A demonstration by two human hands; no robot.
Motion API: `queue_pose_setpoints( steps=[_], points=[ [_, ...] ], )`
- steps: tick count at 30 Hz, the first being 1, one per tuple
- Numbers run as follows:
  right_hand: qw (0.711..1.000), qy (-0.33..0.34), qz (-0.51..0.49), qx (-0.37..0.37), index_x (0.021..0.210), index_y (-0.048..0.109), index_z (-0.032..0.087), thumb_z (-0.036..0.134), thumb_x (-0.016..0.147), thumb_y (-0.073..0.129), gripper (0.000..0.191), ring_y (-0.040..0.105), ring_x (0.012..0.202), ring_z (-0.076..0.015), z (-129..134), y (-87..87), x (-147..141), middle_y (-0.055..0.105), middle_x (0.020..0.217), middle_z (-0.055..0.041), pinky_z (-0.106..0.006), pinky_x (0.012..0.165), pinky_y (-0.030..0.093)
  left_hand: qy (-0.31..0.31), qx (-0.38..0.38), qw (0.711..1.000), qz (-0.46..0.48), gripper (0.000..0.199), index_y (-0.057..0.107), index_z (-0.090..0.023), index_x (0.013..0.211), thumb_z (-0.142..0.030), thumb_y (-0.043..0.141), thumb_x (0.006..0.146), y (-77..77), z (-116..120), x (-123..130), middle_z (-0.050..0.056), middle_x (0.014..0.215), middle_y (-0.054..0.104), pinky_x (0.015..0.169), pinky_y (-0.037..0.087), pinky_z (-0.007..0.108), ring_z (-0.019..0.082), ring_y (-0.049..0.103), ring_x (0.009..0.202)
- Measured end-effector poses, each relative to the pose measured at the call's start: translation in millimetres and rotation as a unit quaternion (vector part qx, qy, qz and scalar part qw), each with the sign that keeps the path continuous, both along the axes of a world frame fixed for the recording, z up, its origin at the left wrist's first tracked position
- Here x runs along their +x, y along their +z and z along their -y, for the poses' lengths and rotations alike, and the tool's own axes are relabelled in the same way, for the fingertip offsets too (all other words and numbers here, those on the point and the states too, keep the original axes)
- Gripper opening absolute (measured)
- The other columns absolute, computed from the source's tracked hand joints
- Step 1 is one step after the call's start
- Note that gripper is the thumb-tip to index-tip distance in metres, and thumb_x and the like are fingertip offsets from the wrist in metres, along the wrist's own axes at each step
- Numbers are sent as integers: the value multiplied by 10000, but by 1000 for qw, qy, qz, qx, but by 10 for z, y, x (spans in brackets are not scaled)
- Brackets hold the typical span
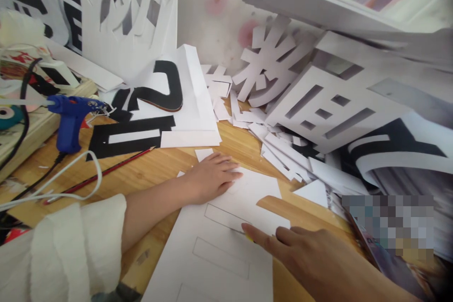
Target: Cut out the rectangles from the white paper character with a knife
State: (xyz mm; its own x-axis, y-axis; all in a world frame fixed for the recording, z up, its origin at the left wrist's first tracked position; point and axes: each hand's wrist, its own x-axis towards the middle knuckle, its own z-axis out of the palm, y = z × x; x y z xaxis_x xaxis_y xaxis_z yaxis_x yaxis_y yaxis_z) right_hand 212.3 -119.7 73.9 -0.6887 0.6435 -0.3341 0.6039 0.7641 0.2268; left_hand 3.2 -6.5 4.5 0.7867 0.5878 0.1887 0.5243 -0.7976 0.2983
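A white sheet (219, 233) lies flat on the wooden table (240, 139), its long axis running from between the two hands down toward the person, with a notch out of its right side. Outlined rectangles are drawn on it in thin lines; the upper rectangle (222, 216) slants from upper left to lower right, and the lower rectangle (222, 258) slants the same way. The right hand (307, 250) is the nearer to the upper one: its index finger reaches in from the right over that shape's right end, the fingers closed around what looks like a small knife (249, 237), mostly hidden, with a bit of yellow showing. Its thin tip points left, close along the lower long line; whether it touches the sheet I cannot tell. The left hand (214, 177) rests flat near the sheet's top, just above the upper rectangle, fingers loosely spread and gripping nothing. Farther out, a pencil (109, 174) lies beyond the left forearm, near a blue glue gun (71, 118) and a black cut-out shape (175, 85). Paper scraps (283, 144) and a large white cut-out character (354, 92) crowd the right side.
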Motion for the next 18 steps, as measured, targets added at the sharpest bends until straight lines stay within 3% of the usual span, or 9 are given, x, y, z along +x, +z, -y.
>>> queue_pose_setpoints(
  steps=[12,18],
  points=[
    [999,29,12,39,1353,297,221,35,441,435,941,507,434,-158,73,53,146,578,627,38,-322,409,130,6,4,1000,6,312,572,-203,1200,-228,436,919,-6,7,-6,27,1318,524,1055,279,449,244,407,1257],
    [999,26,-35,32,1332,326,219,33,443,386,910,497,425,-166,63,41,207,574,616,32,-328,414,157,2,11,1000,12,304,581,-201,1187,-235,447,916,-5,15,-7,35,1311,531,1055,282,435,240,411,1254]
  ],
)
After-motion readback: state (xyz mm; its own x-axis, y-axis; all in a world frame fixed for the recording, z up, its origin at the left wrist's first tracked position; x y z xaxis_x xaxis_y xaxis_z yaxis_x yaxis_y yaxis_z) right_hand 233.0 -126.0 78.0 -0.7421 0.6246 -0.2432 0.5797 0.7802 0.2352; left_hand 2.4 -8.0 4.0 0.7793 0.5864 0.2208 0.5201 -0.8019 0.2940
